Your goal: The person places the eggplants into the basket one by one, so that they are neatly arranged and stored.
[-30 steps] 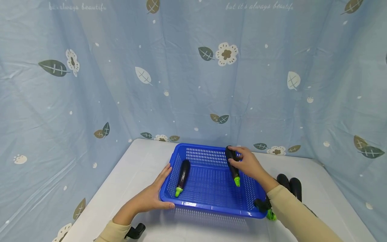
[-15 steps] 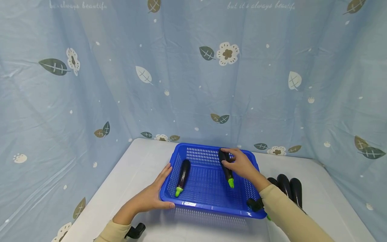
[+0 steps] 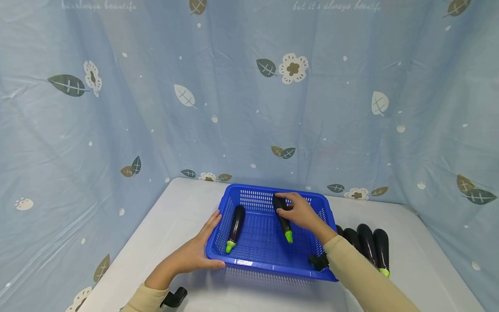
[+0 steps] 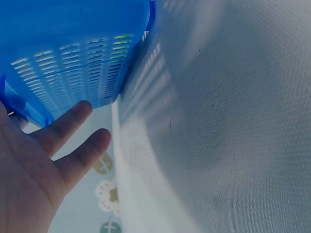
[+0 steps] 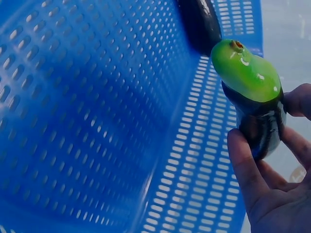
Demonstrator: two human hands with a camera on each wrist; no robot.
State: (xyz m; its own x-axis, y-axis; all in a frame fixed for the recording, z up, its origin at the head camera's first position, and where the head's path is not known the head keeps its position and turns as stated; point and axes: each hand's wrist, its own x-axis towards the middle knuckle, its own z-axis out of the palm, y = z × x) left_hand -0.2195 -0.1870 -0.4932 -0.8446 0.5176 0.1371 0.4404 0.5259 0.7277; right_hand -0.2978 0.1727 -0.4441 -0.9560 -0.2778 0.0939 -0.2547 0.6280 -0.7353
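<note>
Blue curtain (image 3: 234, 117) with leaves and flowers all round, and a white table (image 3: 187, 203) pushed up near it. Left hand (image 3: 195, 253) is at the basket's (image 3: 273, 269) near left corner, fingers spread and pretty straight, thumb along the front edge. Right hand (image 3: 300, 212) reaches over the basket, thumb and fingers pinching an eggplant (image 3: 283, 223) around its dark body, green end pointing back toward the person. Both sleeves are tan, with a black gadget by each wrist. So the pinched one sits near the far wall, roughly mid-basket, well apart from the left hand; can't tell if it's touching the bottom. Another eggplant (image 5: 199, 19) lies along the left wall, nearer the left hand. At least four more eggplants (image 3: 366, 242) line up outside on the right, partly behind the right sleeve.
</note>
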